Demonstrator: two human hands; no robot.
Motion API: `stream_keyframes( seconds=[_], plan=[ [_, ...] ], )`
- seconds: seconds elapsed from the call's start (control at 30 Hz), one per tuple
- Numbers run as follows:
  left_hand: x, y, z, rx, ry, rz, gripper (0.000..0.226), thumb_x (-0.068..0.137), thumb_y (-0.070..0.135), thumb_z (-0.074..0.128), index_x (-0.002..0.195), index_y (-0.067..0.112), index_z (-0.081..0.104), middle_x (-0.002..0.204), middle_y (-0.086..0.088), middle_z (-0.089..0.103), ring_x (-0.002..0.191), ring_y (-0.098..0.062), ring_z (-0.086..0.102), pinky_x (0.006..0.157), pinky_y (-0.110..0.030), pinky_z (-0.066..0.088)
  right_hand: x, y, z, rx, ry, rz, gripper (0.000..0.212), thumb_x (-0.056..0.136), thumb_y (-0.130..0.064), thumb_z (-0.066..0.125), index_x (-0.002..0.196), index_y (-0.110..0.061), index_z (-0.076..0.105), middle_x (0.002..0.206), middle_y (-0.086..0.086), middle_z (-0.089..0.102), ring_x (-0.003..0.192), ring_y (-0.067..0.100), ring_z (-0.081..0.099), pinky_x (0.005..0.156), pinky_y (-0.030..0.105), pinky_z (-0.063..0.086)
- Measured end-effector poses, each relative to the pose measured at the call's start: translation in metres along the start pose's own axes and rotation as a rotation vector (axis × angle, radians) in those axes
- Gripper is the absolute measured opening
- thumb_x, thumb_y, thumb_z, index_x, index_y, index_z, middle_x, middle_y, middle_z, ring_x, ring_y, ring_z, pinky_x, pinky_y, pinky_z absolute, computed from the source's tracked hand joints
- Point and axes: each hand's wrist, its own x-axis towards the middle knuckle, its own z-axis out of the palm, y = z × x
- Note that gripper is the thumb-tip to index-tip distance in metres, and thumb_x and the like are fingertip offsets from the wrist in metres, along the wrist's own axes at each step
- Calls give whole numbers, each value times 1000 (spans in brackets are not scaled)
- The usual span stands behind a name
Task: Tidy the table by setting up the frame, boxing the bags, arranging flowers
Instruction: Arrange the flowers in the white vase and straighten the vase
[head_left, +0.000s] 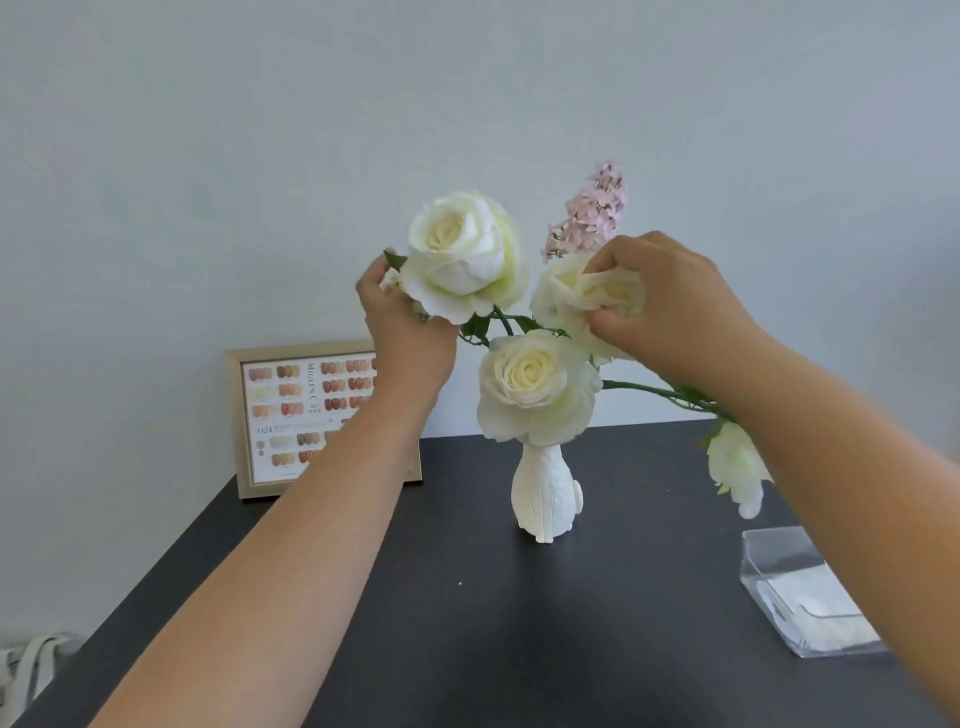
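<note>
A white textured vase (544, 493) stands upright on the dark table (467, 623) and holds several white roses and a pink flower spike (592, 208). My left hand (400, 322) cups the underside of the top left rose (460, 249). My right hand (670, 301) pinches the petals of the right rose (566, 296). A third rose (535, 387) faces me just above the vase's neck. A fourth white bloom (735, 467) droops on a long stem under my right forearm. The gold picture frame (249, 415) stands upright against the wall at the back left.
A clear plastic box (779, 582) with white bags inside lies on the table at the right, partly behind my right arm. A pale fabric bag (31, 670) hangs off the table's left side. A plain wall runs behind the table.
</note>
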Motion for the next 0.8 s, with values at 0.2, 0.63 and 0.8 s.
stream_keyframes(
  seconds=[0.2,0.63,0.8],
  plan=[
    [-24,2,14,192,-14,9,43,66,27,72,87,59,51,139,-23,46,123,-41,48,101,-54,45,16,-1,-2,59,-159,67,15,77,-23,66,89,-27,60,81,-9,60,68,7,52,53,23,38],
    [-22,-12,-2,368,-450,-209,33,71,33,65,102,24,67,128,-9,56,113,-27,58,98,-50,50,-4,15,22,-30,-365,137,22,85,-27,62,105,-35,57,95,-1,64,75,14,58,58,24,41],
    [-20,-17,-27,132,-369,-195,51,75,17,64,113,51,62,135,6,53,124,-21,53,99,-43,47,-29,19,-12,-57,-228,79,40,80,-46,62,119,-48,51,114,-11,60,105,14,50,77,30,36]
  ],
)
